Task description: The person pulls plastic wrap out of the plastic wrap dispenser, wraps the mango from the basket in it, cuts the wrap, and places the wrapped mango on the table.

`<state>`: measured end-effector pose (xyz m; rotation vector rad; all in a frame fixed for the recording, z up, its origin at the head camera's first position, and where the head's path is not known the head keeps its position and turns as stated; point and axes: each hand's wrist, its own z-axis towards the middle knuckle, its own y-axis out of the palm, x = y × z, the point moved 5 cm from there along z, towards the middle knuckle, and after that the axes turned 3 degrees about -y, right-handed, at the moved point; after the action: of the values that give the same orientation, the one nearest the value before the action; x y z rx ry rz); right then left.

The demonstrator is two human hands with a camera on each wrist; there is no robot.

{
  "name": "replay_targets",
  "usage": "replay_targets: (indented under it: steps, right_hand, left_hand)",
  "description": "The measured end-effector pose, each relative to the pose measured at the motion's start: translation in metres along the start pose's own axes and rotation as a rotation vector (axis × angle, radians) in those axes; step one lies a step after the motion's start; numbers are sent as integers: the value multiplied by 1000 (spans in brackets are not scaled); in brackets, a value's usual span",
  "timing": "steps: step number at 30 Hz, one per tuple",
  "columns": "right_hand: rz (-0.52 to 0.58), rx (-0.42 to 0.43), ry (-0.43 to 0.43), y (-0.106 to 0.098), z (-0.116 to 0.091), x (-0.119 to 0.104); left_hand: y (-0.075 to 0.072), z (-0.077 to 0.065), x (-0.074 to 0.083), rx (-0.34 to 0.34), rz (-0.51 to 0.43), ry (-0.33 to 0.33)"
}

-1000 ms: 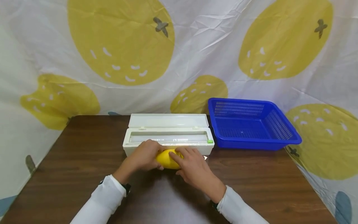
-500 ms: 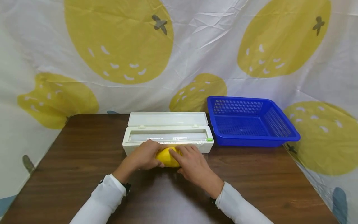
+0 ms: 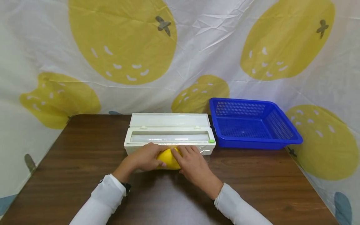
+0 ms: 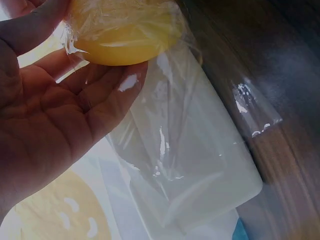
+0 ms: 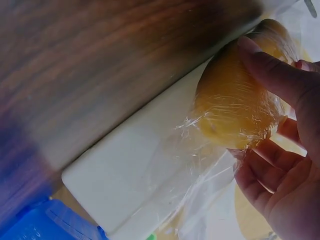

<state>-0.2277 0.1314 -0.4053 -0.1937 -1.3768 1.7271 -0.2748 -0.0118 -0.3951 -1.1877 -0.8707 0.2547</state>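
Note:
A smooth yellow fruit (image 3: 167,160), its exact kind unclear, is held between both hands just in front of a white cling film dispenser (image 3: 168,120). Clear cling film (image 5: 240,112) covers the fruit and stretches back towards the dispenser. My left hand (image 3: 144,157) grips the fruit's left end, thumb on the near side. On the other end, my right hand (image 3: 194,165) holds it with the thumb on the film and the fingers on the far side. The dispenser's lid stands up, showing the film roll (image 3: 168,138) inside. Loose film (image 4: 165,135) hangs along the dispenser's front in the left wrist view.
A blue plastic basket (image 3: 258,142) stands right of the dispenser on the dark wooden table (image 3: 267,187). A green slider (image 3: 211,141) sits at the dispenser's right end. Behind the table hangs a white cloth (image 3: 202,47) printed with yellow fruit.
Both hands keep hold of the fruit in nearly the same place. The shiny loose film by the right hand has shifted and now lies against the dispenser's front right corner.

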Motion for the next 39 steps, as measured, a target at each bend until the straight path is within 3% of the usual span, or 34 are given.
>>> replay_targets:
  steps: [8, 14, 17, 22, 28, 33, 39]
  right_hand:
    - [40, 23, -11, -1, 1, 2]
    - [106, 21, -20, -3, 2, 7]
    - [129, 28, -21, -4, 2, 10]
    - [161, 21, -24, -5, 2, 13]
    - [220, -77, 16, -5, 7, 18]
    - [260, -153, 37, -5, 9, 20]
    - [322, -146, 20, -5, 14, 20]
  left_hand:
    - [2, -1, -8, 31, -55, 28]
    - [2, -8, -4, 100, -83, -18]
    - [5, -11, 5, 162, -7, -40]
    - [7, -15, 23, 269, 210, -43]
    - [4, -22, 39, 391, 445, -17]
    - [7, -23, 44, 379, 522, -17]
    - [12, -22, 42, 341, 542, -39]
